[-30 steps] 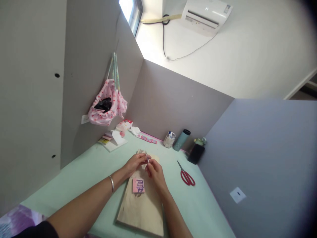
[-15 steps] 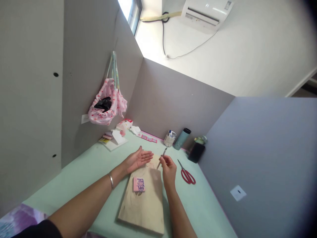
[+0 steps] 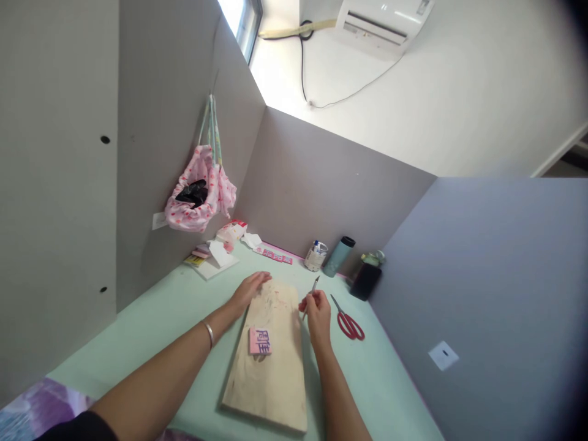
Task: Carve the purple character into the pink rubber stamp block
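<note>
A wooden board [image 3: 280,386] lies lengthwise before me, and on it sits a small pink block [image 3: 260,341] with purple written characters. Along the board's far left edge rests my left hand [image 3: 250,291], its fingers stretched out and holding nothing; whether it presses on the wood I cannot tell. By the board's right edge, my right hand [image 3: 316,311] is closed around a slim, pen-like craft knife [image 3: 315,284] whose pointed end sticks up. Red-handled scissors [image 3: 350,324] lie on the table just right of that hand.
The pale green table [image 3: 184,343] is walled by grey partitions. At the back stand a cup with pens [image 3: 315,256], a teal bottle [image 3: 339,257] and a dark box-like object [image 3: 366,282]. Papers [image 3: 215,260] lie at back left, below a hanging pink bag [image 3: 197,208].
My left hand has turned from palm-up over the board to palm-down at its left edge. My right hand has shifted slightly right with the craft knife.
</note>
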`<state>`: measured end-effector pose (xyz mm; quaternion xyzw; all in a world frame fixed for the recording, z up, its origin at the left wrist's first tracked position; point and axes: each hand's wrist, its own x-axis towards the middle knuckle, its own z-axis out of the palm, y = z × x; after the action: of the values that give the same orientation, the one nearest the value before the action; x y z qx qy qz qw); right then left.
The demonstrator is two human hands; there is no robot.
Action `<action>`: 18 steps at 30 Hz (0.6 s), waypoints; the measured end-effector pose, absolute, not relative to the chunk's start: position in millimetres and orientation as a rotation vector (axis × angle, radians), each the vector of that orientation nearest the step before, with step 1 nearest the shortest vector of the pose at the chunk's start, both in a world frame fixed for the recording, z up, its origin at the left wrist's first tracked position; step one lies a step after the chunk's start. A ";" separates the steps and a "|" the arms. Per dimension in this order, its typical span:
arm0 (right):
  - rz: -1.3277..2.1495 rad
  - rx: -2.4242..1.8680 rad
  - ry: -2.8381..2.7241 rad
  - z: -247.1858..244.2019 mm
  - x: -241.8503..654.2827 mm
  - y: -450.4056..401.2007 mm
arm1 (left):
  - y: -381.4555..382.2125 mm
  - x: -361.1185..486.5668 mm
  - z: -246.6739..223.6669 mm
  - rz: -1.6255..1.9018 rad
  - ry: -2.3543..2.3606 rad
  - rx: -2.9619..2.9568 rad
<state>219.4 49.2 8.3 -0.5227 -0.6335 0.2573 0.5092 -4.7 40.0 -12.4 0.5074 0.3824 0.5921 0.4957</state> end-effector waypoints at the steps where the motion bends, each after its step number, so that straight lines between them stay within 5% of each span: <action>1: 0.613 -1.274 -1.511 8.8 223.2 50.7 | 41.5 -5.5 -14.7 1.433 0.999 1.300; 18: 0.590 -1.336 -1.718 -6.5 216.4 61.4 | 41.7 -4.5 -20.0 1.080 1.196 2.098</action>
<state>216.4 61.4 -6.5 -0.5353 -0.6882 0.2365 0.4289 -4.5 41.7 -20.0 0.7687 0.4384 0.3958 0.2456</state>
